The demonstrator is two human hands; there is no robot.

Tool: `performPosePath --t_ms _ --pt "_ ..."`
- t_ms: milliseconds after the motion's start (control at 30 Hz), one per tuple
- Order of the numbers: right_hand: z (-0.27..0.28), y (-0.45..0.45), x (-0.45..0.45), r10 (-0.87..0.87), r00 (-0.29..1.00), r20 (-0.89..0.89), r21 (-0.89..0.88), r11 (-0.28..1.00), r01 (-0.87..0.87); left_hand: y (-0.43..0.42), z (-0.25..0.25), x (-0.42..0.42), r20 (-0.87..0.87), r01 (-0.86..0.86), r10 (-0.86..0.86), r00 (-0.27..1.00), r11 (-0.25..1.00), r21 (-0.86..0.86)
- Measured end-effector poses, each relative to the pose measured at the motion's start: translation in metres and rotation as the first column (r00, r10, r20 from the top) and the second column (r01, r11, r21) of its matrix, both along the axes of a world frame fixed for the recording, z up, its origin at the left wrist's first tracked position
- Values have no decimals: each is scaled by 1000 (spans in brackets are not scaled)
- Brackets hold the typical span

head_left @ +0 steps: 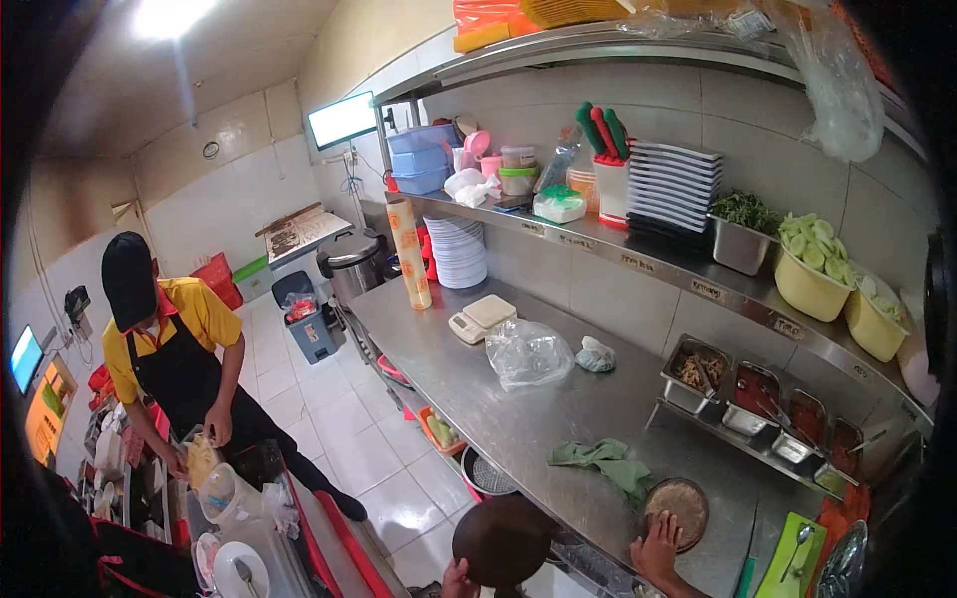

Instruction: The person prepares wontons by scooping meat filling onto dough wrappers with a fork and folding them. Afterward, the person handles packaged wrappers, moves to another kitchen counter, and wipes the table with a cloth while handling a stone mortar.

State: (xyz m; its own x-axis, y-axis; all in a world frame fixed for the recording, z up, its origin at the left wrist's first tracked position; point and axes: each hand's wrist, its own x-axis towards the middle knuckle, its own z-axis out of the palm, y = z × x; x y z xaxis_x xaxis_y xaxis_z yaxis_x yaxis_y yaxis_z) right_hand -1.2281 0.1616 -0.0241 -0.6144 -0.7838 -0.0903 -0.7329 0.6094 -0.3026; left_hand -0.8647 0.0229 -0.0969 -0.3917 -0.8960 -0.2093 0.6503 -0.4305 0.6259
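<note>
At the bottom of the view, my left hand grips the edge of a dark round plate-like piece, held in front of the counter's edge. Most of that hand is cut off by the frame. My right hand lies with fingers spread on the near edge of a brown round board-like disc, which rests on the steel counter. Whether the disc is wood or stone I cannot tell. Touching distance behind it is a crumpled green cloth. A knife lies right of the disc.
Beside the knife sits a green board with a spoon. Metal sauce trays stand along the wall. Farther back are a plastic bag, a scale and stacked plates. A co-worker stands at left, hands over a container.
</note>
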Motion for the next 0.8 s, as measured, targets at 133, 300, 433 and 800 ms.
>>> performPosePath --t_ms 133,300,433,800 --pt "-20 45 -20 43 991 -127 -3 999 -44 -17 124 -45 196 43 12 981 962 -271" --pt "-7 57 -48 -88 986 -142 0 996 89 -40 144 -116 600 475 -113 792 732 -489" --pt "-6 46 -51 -46 977 -207 121 990 72 -52 139 -157 738 700 30 674 292 -651" --pt "-34 106 -32 26 662 -749 102 992 77 -45 68 -217 856 737 216 470 -630 -246"
